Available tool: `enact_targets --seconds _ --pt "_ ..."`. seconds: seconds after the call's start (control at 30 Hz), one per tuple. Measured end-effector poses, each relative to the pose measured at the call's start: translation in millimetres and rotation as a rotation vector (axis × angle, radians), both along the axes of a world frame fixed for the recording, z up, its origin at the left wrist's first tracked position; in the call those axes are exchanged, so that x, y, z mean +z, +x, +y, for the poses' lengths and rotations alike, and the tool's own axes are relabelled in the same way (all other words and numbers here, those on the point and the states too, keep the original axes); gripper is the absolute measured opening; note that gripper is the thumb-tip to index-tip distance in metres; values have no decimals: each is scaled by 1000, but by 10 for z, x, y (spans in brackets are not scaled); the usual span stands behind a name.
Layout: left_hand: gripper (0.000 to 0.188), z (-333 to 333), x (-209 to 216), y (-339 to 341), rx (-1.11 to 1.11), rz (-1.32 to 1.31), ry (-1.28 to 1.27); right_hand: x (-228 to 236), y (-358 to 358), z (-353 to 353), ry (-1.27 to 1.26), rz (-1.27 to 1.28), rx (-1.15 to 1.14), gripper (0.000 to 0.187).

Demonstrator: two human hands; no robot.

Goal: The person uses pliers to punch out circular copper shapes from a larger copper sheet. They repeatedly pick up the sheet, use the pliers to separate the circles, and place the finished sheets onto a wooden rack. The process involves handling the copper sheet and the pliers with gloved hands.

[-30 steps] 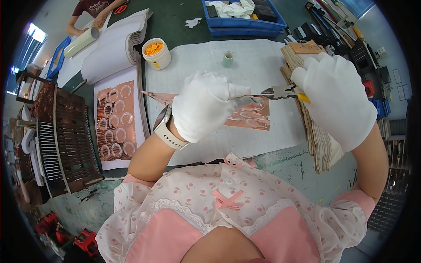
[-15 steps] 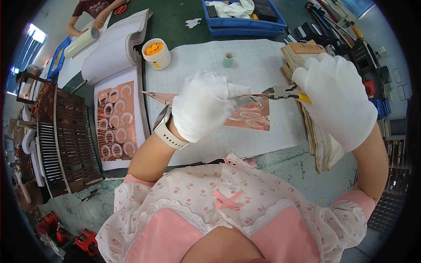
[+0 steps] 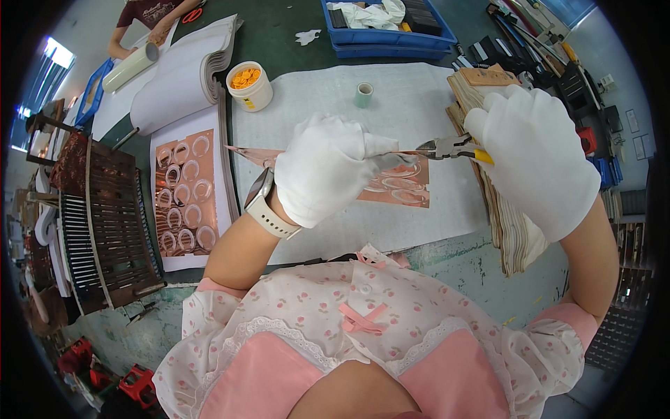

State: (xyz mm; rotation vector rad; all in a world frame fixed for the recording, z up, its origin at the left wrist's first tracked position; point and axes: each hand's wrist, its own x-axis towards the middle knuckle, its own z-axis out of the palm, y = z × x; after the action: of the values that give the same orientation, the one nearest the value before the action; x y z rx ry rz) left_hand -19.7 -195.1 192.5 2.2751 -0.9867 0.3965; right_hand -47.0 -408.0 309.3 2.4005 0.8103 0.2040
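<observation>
The left hand (image 3: 321, 171) pinches a copper sheet (image 3: 259, 156) ending between the hands, at pliers (image 3: 444, 148) the closed right hand (image 3: 536, 160) grips.

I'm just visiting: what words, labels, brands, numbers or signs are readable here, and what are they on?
None reads clearly.
White tub: yellow label, too small to read.
Co-worker's dark red shirt: faint print, too blurred.
Wall sheets, right: too small to tell.
Pliers: no visible lettering.

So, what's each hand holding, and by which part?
Right hand: cutting pliers, by the yellow handle. Left hand: a copper-coloured piece, pinched near its end at the pliers.
</observation>
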Motion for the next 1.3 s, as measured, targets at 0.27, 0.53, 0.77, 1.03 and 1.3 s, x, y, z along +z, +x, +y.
enact_targets --seconds 0.27,0.53,0.77,1.03,1.3 --pt "16 -42 27 -20 26 7 66 -37 6 -19 34 29 -29 15" --pt "21 -58 55 -69 57 -77 171 -34 10 -56 90 32 17 12" --pt "31 -38 6 -101 18 -147 42 -121 69 -148 207 82 11 7" --pt "27 -28 32 -102 17 -70 159 -138 161 -228 323 165 -49 13" --pt "21 -32 80 -95 111 -23 115 -116 -52 -169 948 512 -337 19"
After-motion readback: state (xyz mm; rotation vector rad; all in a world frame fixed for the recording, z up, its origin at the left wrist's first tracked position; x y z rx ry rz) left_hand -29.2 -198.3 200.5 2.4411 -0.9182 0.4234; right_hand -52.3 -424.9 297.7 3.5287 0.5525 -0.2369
